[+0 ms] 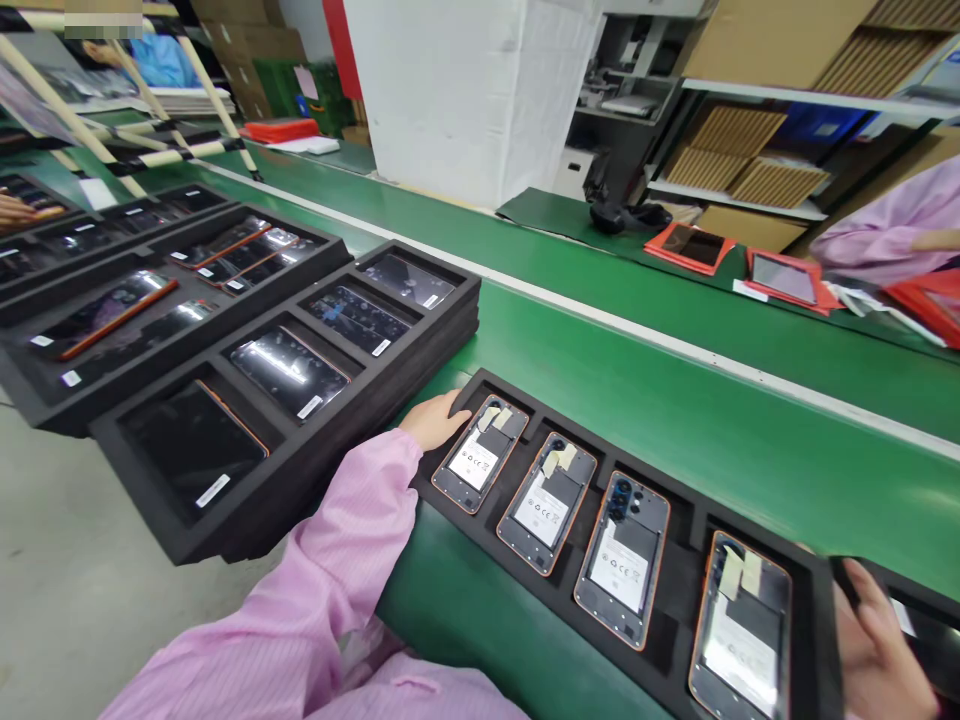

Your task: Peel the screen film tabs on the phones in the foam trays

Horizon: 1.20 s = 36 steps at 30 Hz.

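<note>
A black foam tray (540,412) lies slantwise in front of me on the green belt. Its pockets hold several phones (547,505) without back covers, white battery labels facing up; most have pale tape pieces near the cameras. My left hand (436,420) grips the tray's far left corner, thumb on the rim and the other fingers partly hidden. At the right end, my right hand (885,640) has its fingers curled round a dark glossy slab (846,625) that looks like a phone on edge. Part of this hand is cut off by the frame.
To the left, stacked foam trays (420,370) hold phones screen side up. A green conveyor belt (600,370) with a white strip runs across. Red sleeves (690,247) with flat panels lie opposite, near a co-worker's pink sleeve (885,225). Another person's hand (26,210) shows far left.
</note>
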Each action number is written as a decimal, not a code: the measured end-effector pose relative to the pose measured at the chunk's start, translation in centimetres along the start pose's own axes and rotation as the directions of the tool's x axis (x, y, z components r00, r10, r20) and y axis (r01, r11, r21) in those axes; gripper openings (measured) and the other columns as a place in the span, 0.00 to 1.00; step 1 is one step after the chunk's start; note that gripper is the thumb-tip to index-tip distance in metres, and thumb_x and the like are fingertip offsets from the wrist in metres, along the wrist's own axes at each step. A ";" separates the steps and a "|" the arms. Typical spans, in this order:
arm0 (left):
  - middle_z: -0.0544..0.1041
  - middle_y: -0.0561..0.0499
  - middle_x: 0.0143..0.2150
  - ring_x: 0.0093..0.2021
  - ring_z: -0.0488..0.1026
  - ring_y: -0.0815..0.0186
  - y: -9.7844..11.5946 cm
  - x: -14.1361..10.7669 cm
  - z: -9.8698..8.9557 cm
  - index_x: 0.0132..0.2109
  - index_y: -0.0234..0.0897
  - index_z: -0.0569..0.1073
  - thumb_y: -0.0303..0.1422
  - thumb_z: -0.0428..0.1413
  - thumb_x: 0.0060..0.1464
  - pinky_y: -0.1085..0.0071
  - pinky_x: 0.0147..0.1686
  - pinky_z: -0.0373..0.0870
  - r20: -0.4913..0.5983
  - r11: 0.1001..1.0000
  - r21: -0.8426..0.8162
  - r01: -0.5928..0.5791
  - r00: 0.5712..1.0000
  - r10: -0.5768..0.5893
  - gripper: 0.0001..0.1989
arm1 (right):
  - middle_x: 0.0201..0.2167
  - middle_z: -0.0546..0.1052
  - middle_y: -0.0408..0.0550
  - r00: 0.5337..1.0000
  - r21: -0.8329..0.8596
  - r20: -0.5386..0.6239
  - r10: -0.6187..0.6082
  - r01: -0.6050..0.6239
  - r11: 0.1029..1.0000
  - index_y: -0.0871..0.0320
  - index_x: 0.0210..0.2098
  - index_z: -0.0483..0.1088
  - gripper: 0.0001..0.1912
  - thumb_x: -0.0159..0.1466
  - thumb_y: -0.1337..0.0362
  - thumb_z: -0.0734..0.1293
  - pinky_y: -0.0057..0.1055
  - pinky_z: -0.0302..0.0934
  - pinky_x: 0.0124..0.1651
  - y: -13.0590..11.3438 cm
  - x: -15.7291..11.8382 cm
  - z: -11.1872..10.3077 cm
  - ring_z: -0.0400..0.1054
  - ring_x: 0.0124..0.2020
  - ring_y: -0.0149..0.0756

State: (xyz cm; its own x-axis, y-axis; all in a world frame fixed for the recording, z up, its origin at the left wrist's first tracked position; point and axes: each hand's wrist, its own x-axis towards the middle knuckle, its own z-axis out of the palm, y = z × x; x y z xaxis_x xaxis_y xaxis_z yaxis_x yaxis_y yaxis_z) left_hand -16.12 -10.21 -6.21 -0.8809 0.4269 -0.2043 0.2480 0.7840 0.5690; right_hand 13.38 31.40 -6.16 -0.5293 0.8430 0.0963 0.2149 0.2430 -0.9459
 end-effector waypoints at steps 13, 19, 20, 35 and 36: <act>0.77 0.42 0.47 0.45 0.75 0.56 -4.5 -0.2 -0.6 0.66 0.33 0.60 0.43 0.53 0.55 0.62 0.49 0.70 -0.064 0.990 -0.142 0.016 0.998 -0.025 0.35 | 0.33 0.76 0.48 0.984 -0.094 -0.173 -0.028 0.012 0.995 0.55 0.34 0.75 0.20 0.42 0.55 0.71 0.53 0.58 0.59 2.0 1.2 1.8 0.72 0.43 0.51; 0.72 0.48 0.37 0.36 0.71 0.61 -4.9 0.4 0.2 0.60 0.35 0.69 0.41 0.55 0.54 0.61 0.45 0.70 -0.203 0.973 -0.213 -0.091 0.978 0.047 0.28 | 0.28 0.74 0.44 0.974 -0.081 -0.226 -0.020 0.002 0.997 0.58 0.34 0.75 0.20 0.41 0.57 0.71 0.39 0.60 0.38 2.1 1.3 1.9 0.64 0.26 0.34; 0.71 0.49 0.36 0.35 0.70 0.63 -4.9 0.4 0.2 0.59 0.36 0.70 0.40 0.56 0.53 0.62 0.44 0.71 -0.240 0.969 -0.220 -0.113 0.969 0.059 0.27 | 0.27 0.73 0.44 0.975 -0.086 -0.223 -0.017 -0.002 0.996 0.58 0.33 0.75 0.20 0.42 0.57 0.71 0.37 0.58 0.35 2.1 1.3 1.8 0.62 0.25 0.33; 0.71 0.48 0.39 0.40 0.70 0.65 -3.0 -0.7 -0.7 0.48 0.38 0.77 0.30 0.46 0.61 0.69 0.43 0.69 -0.545 0.919 -0.189 -0.347 0.815 0.195 0.17 | 0.30 0.74 0.42 0.973 0.027 -0.220 -0.074 0.082 0.996 0.60 0.37 0.74 0.22 0.41 0.62 0.73 0.28 0.59 0.34 3.4 1.5 1.7 0.66 0.26 0.27; 0.72 0.48 0.40 0.41 0.71 0.65 -3.0 -0.7 -0.7 0.49 0.38 0.77 0.30 0.45 0.61 0.68 0.45 0.69 -0.544 0.922 -0.179 -0.344 0.815 0.199 0.17 | 0.31 0.74 0.42 0.973 0.021 -0.220 -0.075 0.081 0.996 0.60 0.37 0.74 0.22 0.41 0.62 0.72 0.28 0.59 0.34 3.5 1.6 1.6 0.66 0.26 0.26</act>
State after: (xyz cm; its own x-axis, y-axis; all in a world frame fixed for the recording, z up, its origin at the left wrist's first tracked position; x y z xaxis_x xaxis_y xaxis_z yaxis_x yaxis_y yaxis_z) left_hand -16.52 -13.22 -7.22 -0.8880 0.2593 0.3797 0.4598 0.4948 0.7374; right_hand 11.95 32.77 -9.78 -0.3500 0.9074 0.2325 0.1537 0.3005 -0.9413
